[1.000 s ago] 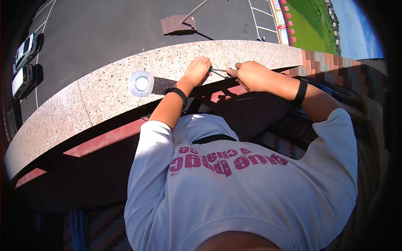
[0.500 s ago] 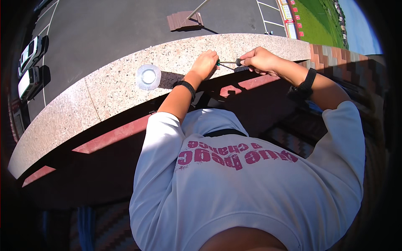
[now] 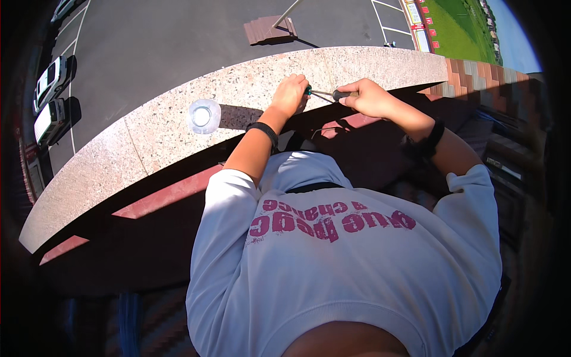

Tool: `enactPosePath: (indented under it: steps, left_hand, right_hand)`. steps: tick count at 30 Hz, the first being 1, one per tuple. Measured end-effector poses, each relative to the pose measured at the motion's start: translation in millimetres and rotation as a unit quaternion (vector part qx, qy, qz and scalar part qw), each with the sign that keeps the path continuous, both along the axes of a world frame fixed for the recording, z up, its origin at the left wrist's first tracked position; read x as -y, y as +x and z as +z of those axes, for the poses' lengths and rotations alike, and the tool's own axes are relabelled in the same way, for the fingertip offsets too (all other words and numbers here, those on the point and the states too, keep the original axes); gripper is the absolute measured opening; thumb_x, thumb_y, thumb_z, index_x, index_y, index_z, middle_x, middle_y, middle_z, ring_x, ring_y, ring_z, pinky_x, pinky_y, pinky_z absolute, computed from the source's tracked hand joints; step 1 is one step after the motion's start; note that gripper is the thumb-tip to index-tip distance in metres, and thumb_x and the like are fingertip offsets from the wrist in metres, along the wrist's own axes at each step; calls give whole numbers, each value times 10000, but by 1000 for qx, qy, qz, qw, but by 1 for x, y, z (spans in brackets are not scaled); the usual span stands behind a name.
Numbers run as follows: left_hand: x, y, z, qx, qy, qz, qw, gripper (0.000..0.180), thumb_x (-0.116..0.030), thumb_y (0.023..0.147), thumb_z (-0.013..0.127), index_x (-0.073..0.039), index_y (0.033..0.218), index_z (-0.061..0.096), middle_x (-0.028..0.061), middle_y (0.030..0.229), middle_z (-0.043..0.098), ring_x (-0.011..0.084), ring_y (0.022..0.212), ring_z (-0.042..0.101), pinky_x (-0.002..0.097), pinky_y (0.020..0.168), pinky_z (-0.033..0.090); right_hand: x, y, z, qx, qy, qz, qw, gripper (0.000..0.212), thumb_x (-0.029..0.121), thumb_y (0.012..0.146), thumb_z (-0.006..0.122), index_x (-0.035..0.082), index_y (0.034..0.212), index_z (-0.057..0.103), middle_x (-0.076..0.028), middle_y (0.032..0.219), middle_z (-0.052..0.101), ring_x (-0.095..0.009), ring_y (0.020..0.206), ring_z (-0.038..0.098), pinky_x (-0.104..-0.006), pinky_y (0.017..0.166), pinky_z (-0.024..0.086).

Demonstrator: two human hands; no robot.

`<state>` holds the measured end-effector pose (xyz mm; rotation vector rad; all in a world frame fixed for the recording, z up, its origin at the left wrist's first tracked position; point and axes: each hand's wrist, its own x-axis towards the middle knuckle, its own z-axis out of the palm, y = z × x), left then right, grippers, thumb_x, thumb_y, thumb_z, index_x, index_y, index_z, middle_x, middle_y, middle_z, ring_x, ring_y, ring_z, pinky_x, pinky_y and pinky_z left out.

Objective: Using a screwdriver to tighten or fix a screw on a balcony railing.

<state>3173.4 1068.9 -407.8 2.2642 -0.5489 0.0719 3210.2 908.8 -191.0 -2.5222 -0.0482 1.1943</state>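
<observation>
Above the stone ledge, my left hand (image 3: pixel 290 94) is closed around a small dark-green thing (image 3: pixel 307 90), most of which the fingers hide. From the right, my right hand (image 3: pixel 370 99) grips the dark handle of a screwdriver (image 3: pixel 341 95). Its thin metal shaft points left, with the tip at or close to the green thing; exact contact cannot be made out. A translucent plastic container (image 3: pixel 204 116) stands on the ledge to the left of my left hand, bright in the sun.
The speckled stone ledge (image 3: pixel 113 160) curves across the view, with a dark drop on its near side. Beyond it lie a grey parking lot (image 3: pixel 160 47), parked white vehicles (image 3: pixel 50 122) and a pole on a brown base (image 3: pixel 267 31). Brick-patterned paving (image 3: pixel 470 74) is at the right.
My right hand has come slightly nearer to me, and more of the screwdriver's handle shows. My left hand keeps its hold on the green thing. The whole view has shifted a little.
</observation>
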Motion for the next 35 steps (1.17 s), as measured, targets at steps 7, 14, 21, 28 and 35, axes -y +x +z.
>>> enactPosePath:
  steps: [7,14,21,28,35]
  left_hand:
    - [9,3,3,-10,23,-28,999,277,-189,711,779,-83,914,622,68,961,593,280,967,568,404,836,469]
    - [8,10,-4,-18,13,-63,998,276,-180,710,777,-78,913,621,85,954,602,311,946,569,424,823,471]
    - [8,11,8,-37,-13,-52,998,314,-137,719,771,-34,988,647,147,931,590,363,917,571,437,819,478]
    - [11,2,14,-51,2,-18,999,328,-116,710,796,-48,990,638,133,926,569,365,897,562,447,796,480]
    - [25,-3,27,-68,120,9,990,307,-178,742,789,-90,1004,655,113,970,592,333,945,571,439,852,486]
  right_hand:
    - [3,-20,19,238,-94,480,839,228,118,848,596,-1,1023,681,-139,934,685,-298,776,689,-424,694,553]
    - [0,-33,88,231,-188,521,800,201,146,852,632,51,1012,708,-92,923,658,-256,878,670,-357,726,551]
    - [140,16,53,335,-9,147,931,373,160,845,670,-15,1172,634,-241,998,670,-352,982,653,-399,809,524]
    - [196,-28,-145,529,193,-139,814,475,64,912,572,-22,1366,461,-223,1113,560,-394,1039,581,-408,902,473]
    - [217,-56,-224,478,122,-182,851,612,98,838,680,37,1395,433,-254,1197,422,-440,1047,549,-485,860,490]
